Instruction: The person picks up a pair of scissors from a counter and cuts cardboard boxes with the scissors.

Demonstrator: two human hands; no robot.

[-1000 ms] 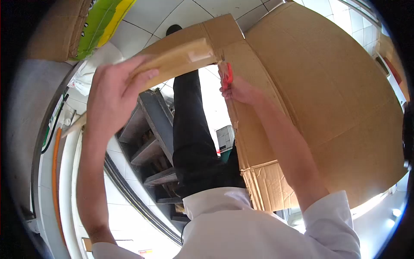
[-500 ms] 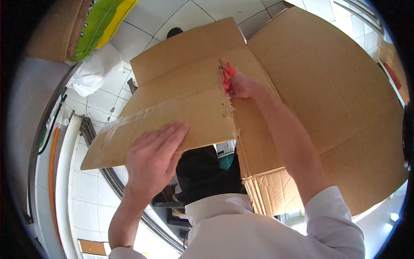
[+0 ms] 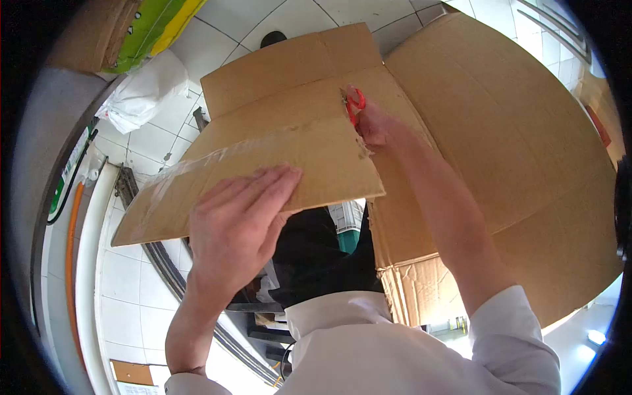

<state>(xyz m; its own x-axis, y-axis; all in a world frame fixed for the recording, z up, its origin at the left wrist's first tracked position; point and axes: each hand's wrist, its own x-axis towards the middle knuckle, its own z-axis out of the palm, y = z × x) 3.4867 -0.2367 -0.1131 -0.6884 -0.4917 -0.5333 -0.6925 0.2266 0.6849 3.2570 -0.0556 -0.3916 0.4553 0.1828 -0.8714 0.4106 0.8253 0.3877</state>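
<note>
A large brown cardboard box (image 3: 296,141) lies opened out in front of me, with a ragged cut running through it from the near edge. My right hand (image 3: 374,126) is closed around red-handled scissors (image 3: 359,99) at the far end of that cut; the blades are mostly hidden by the cardboard. At the near edge of the left piece, my left hand (image 3: 240,220) grips the board, fingers on top and thumb underneath. This piece is lifted and overlaps the cut line. Clear tape crosses it. The wide right panel (image 3: 507,125) spreads out beyond my right forearm.
A white plastic bag (image 3: 148,95) and a green and yellow package (image 3: 158,33) are at the upper left. An orange hose (image 3: 71,263) runs down the left side. White floor tiles (image 3: 141,289) surround the cardboard. A metal rail (image 3: 155,253) passes below the left piece.
My left hand has raised the left piece and shifted it slightly right, over the cut edge. The right hand has moved slightly right with the scissors.
</note>
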